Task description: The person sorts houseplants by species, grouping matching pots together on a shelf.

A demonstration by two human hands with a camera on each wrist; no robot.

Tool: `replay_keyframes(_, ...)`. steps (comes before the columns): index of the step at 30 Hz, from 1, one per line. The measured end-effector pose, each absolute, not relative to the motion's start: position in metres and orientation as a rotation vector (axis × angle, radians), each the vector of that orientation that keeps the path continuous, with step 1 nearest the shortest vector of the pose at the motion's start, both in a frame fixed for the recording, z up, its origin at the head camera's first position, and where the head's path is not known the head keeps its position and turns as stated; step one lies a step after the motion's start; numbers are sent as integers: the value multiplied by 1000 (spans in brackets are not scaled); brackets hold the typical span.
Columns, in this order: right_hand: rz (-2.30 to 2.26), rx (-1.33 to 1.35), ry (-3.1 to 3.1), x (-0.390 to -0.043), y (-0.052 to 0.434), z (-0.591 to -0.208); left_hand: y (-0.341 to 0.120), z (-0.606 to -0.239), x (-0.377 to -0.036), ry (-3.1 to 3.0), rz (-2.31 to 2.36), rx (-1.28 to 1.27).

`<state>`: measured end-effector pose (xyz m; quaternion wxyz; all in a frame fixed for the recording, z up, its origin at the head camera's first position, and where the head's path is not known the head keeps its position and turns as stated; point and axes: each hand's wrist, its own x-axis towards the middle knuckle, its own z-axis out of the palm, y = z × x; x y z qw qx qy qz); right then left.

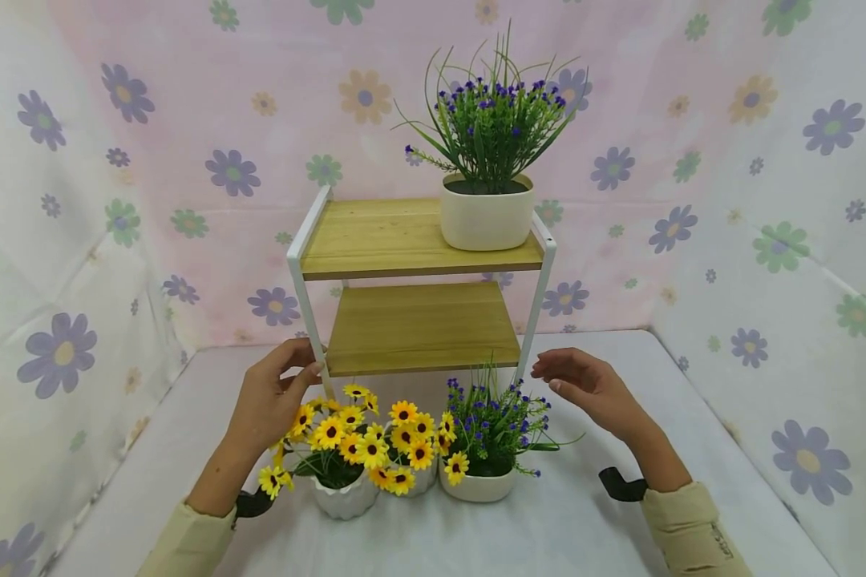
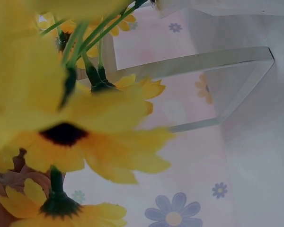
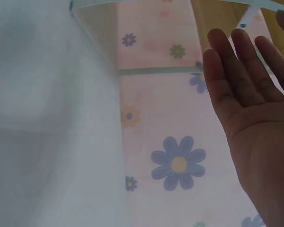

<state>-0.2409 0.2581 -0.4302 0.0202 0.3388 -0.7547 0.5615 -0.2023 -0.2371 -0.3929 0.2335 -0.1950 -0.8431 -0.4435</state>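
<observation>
Head view: our left hand (image 1: 270, 397) grips the front left leg of the shelf (image 1: 418, 240), thumb on the near side, fingers curled behind the white post. Our right hand (image 1: 588, 385) hovers just beside the front right leg, not touching, fingers straight and loosely together, palm toward the rack. The shelf stands upright mid-table (image 1: 621, 513); long axis vertical, boards level, open front facing us. A white pot of purple flowers (image 1: 487, 212) sits on the right end of the top board. Three pots stand in a row just in front of the shelf: two sunflower pots (image 1: 346, 449) left, a purple pot (image 1: 479, 481) right. Left wrist view is mostly blurred sunflowers (image 2: 80, 137), with the white frame (image 2: 213, 64) behind; fingers can't be told there. Right wrist view shows our palm (image 3: 255, 118) open, fingers side by side.
</observation>
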Motion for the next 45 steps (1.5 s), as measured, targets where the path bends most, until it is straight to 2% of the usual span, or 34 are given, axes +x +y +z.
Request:
replay_keyframes(9,1644,1278,-2560,-243,263,-445,-236,-393,-202,-2321,-1202,-538)
replay_keyframes(15,1420,1214,-2905,-238,262,-447,-236,-392,-201,-2314,-1190,-546)
replay_keyframes(25,1302,1143,-3141,-232,251,-453,-236,-393,-203,-2310,-1202,-557)
replay_keyframes(35,1358,1259,-3128,-226,233,-465,-237,-394,-202,-2315,-1221,-539)
replay_keyframes(41,1152,1309,-3124,-218,219,-468,-238,-394,-203,-2305,-1215,-555)
replay_keyframes(45,1002,1225,-3148,-212,211,-466,-238,-394,-203,-2315,-1200,-544)
